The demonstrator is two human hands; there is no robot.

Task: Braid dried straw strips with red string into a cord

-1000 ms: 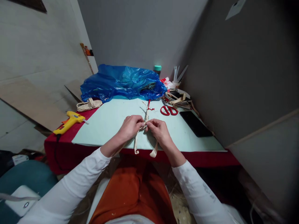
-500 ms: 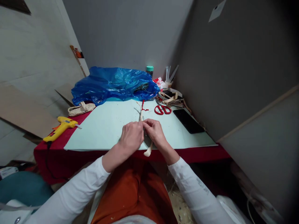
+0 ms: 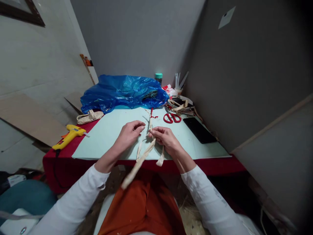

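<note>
A narrow braid of pale flat fibre strips [image 3: 150, 124] lies at the middle of the pale sheet, with a red cord [image 3: 152, 112] tied at its far end. My right hand [image 3: 167, 138] pinches the near end of the braid between thumb and fingers. Loose strips hang from that grip toward me; the longest strip [image 3: 139, 164] reaches past the table edge over my lap. Just left of the braid, my left hand [image 3: 130, 135] is apart from it, fingers loosely curved and nothing visible in them.
Red-handled scissors [image 3: 172, 117] and a black phone [image 3: 200, 130] lie to the right. On the left are a yellow glue gun [image 3: 69, 135] and a woven slipper-shaped piece [image 3: 90, 117]. A blue plastic bag [image 3: 122, 91] spreads along the back, beside a green-lidded jar [image 3: 158, 77].
My left hand has let go of the braid and moved left. The long strip now hangs loose toward my lap. My right hand still grips the braid. The view has tilted slightly.
</note>
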